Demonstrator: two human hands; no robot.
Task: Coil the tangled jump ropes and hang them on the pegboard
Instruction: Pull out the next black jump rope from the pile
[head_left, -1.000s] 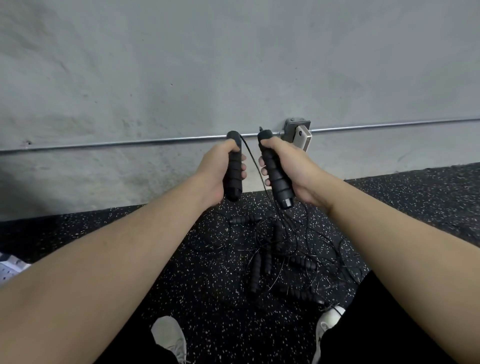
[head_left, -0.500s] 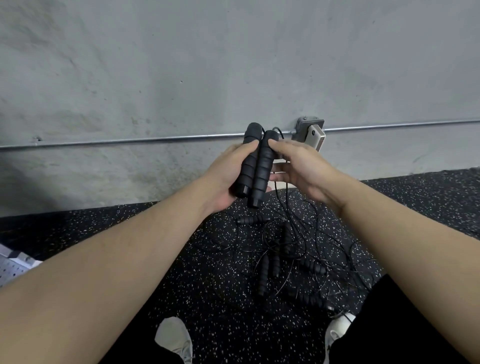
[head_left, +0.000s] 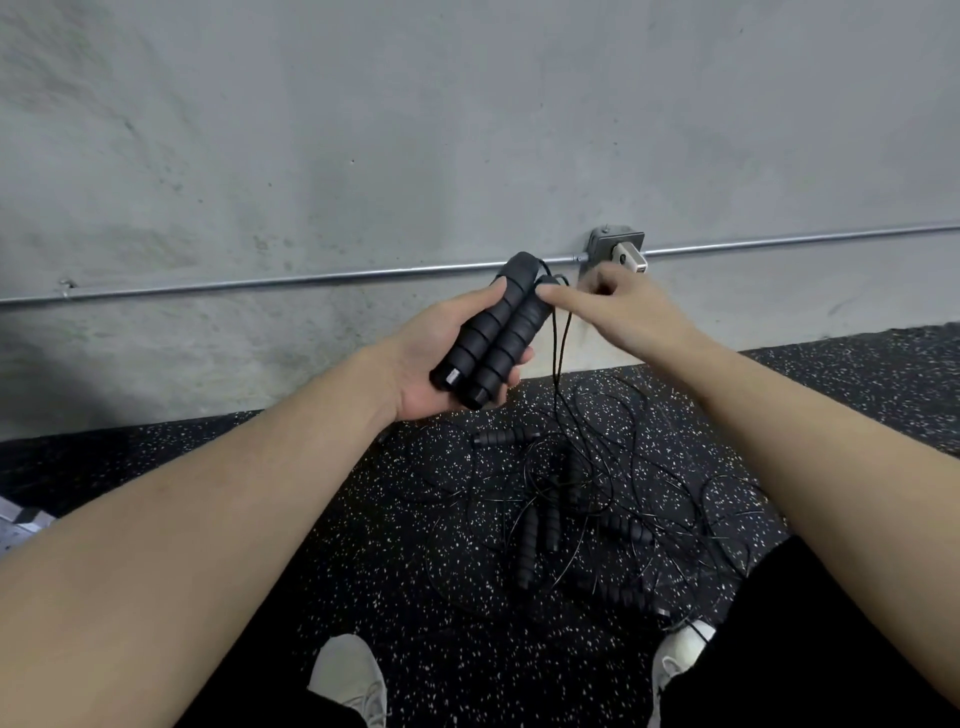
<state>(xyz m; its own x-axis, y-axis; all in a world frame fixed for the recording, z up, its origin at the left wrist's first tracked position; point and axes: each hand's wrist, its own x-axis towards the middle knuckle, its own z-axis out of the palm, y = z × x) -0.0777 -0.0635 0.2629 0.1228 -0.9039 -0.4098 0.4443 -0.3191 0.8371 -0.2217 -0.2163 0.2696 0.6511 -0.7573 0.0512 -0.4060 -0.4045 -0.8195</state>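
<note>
Lying side by side in the left hand, two black ribbed jump-rope handles, tilted with their cord ends up and to the right, fingers curled underneath and thumb along the left one. Touching the top of the right handle, the thumb tip of the right hand, fingers loosely curled toward the thin black cord; cannot tell whether pinching it. Dropping from the handle tops, that cord, straight down to the tangled pile of ropes on the black speckled floor, several more ribbed handles mixed into the loops. Flanking the pile below, two white shoes, the right one touching stray cord. Beyond the hands, a grey concrete wall with a metal conduit running across to a junction box.
</note>
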